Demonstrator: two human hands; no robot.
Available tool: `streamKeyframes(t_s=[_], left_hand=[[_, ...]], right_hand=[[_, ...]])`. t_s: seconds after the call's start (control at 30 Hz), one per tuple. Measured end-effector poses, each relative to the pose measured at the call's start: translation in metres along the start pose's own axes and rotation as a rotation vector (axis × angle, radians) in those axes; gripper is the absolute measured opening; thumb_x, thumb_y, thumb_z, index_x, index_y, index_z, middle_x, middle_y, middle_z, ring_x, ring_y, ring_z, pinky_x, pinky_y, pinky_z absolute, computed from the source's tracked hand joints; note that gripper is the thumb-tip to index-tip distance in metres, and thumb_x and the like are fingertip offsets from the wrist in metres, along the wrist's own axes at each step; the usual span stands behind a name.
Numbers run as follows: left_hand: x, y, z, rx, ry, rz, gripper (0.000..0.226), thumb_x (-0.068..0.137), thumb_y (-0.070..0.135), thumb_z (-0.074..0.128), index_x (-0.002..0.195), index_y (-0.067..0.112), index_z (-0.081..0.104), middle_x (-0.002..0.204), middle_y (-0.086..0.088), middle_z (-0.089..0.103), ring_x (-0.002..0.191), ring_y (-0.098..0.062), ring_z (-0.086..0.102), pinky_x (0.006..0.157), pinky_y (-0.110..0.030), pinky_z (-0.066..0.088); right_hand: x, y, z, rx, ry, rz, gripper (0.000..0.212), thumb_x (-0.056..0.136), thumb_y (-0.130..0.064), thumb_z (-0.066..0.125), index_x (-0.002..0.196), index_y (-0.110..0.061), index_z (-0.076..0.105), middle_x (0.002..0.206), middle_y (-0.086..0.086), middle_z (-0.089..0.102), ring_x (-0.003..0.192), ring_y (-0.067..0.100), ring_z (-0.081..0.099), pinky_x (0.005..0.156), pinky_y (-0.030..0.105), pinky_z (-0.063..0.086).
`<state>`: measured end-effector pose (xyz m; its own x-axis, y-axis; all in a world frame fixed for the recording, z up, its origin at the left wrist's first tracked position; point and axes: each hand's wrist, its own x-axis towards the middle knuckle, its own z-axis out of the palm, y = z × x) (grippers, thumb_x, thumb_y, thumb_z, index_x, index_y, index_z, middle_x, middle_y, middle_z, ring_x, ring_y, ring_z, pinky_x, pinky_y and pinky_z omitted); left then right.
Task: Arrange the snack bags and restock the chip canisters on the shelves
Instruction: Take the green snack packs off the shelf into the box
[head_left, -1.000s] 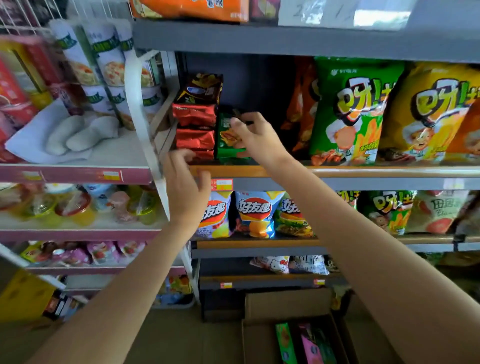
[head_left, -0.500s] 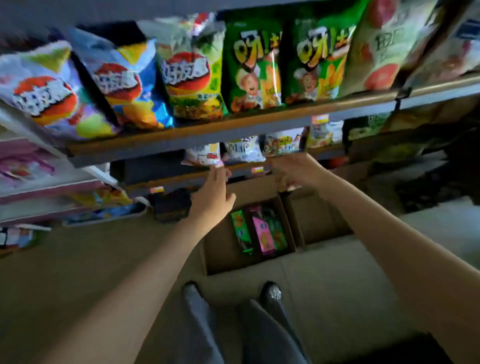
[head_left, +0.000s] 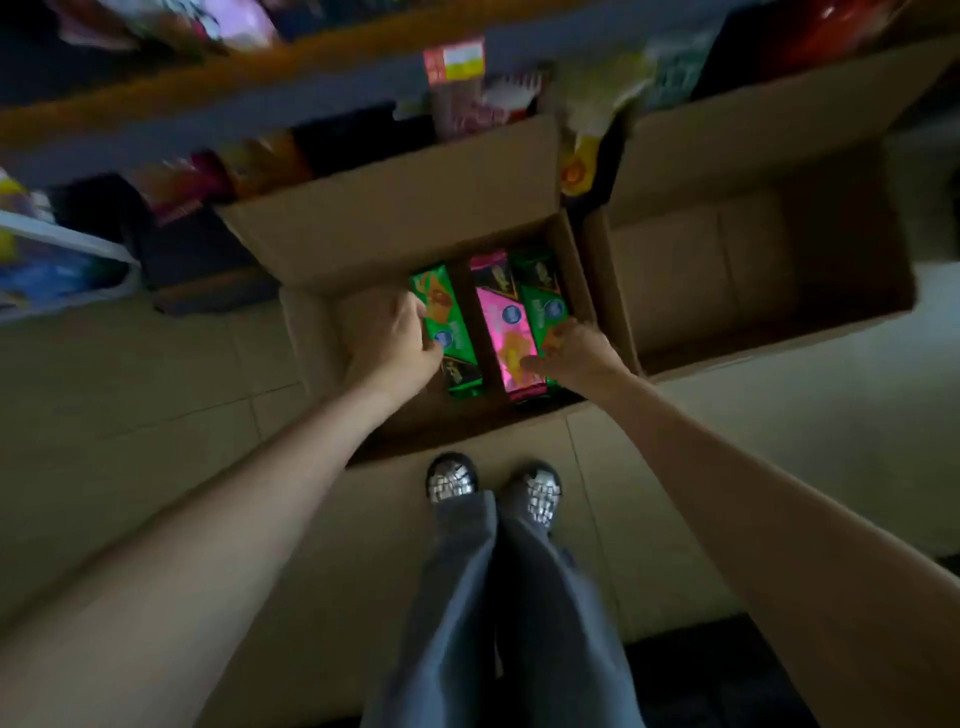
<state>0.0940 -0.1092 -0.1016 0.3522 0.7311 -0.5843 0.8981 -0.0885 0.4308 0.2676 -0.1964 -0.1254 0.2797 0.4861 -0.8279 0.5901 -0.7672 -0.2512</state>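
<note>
Gripping starts: your left hand (head_left: 392, 338) curls on the green pack (head_left: 445, 332); your right hand (head_left: 574, 351) presses two packs, clasp unclear. Open cardboard box (head_left: 395, 228) holds green, pink pack (head_left: 506, 332) and another green pack (head_left: 540, 306). Half a second ago both hands hovered above the box.

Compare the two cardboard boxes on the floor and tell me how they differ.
The left box holds green and pink packs; the right box shows only bare cardboard inside. Both hands, left and right, reach into the left box; none reaches into the right box. Both are open brown cardboard, side by side below the shelves.
</note>
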Motion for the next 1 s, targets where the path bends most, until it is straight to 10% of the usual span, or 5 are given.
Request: streamKeyframes(t_s=[0.33, 0.53, 0.7, 1.0], left_hand=[[0.121, -0.099, 0.161, -0.116, -0.081, -0.127, 0.025, 0.091, 0.003, 0.053, 0.103, 0.013, 0.034, 0.109, -0.01, 0.042, 0.093, -0.018, 0.044, 0.064, -0.015, 0.027], [0.11, -0.126, 0.161, -0.428, -0.201, -0.412, 0.039, 0.093, 0.018, 0.053, 0.129, 0.015, 0.037, 0.138, -0.011, 0.041, 0.115, -0.019, 0.044, 0.08, -0.019, 0.043], [0.091, -0.12, 0.128, -0.691, -0.472, -0.555, 0.066, 0.075, 0.042, 0.068, 0.132, 0.016, 0.047, 0.128, -0.003, 0.056, 0.117, -0.018, 0.051, 0.096, -0.033, 0.039], [0.071, -0.143, 0.093, -0.871, -0.165, -0.77, 0.013, 0.083, 0.027, 0.065, 0.091, 0.019, 0.057, 0.083, 0.002, 0.06, 0.074, -0.01, 0.053, 0.063, -0.021, 0.038]], right_hand=[[0.202, 0.027, 0.141, -0.021, 0.137, 0.151, 0.11, 0.076, -0.048, 0.071, 0.148, -0.003, -0.001, 0.153, 0.018, 0.011, 0.141, 0.034, 0.017, 0.11, 0.044, 0.025], [0.208, 0.014, 0.149, 0.211, 0.177, 0.199, 0.087, 0.072, -0.038, 0.075, 0.134, -0.003, 0.026, 0.136, 0.013, 0.04, 0.123, 0.032, 0.043, 0.097, 0.041, 0.039], [0.179, -0.029, 0.155, 0.57, -0.074, 0.126, 0.113, 0.02, -0.061, 0.063, 0.12, -0.011, 0.055, 0.11, 0.008, 0.065, 0.098, 0.022, 0.065, 0.086, 0.037, 0.055], [0.144, -0.054, 0.133, 0.582, -0.268, -0.076, 0.028, 0.089, -0.037, 0.06, 0.089, -0.009, 0.061, 0.091, 0.011, 0.064, 0.078, 0.021, 0.061, 0.073, 0.033, 0.052]])
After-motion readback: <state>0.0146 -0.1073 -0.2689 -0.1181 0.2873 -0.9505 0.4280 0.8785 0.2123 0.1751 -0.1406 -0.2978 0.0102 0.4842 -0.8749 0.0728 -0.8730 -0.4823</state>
